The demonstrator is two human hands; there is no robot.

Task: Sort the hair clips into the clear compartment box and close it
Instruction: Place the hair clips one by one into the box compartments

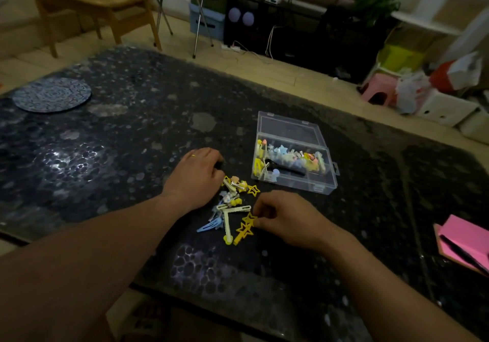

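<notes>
A clear compartment box (321, 182) stands open on the dark table, its lid (288, 127) laid back behind it. Several pastel clips lie inside. A loose pile of hair clips (230, 204) in yellow, blue and white lies in front of the box. My right hand (285, 220) pinches a yellow star-shaped clip (244, 227) at the pile's right edge. My left hand (198, 177) rests on the table at the pile's left side, its fingers curled down over the far clips; what they hold is hidden.
A round patterned mat (51, 96) lies at the table's far left. A pink notebook with a black pen (465, 246) sits at the right edge. Beyond the table are a wooden chair (90, 0), a pink stool (379, 91) and storage boxes.
</notes>
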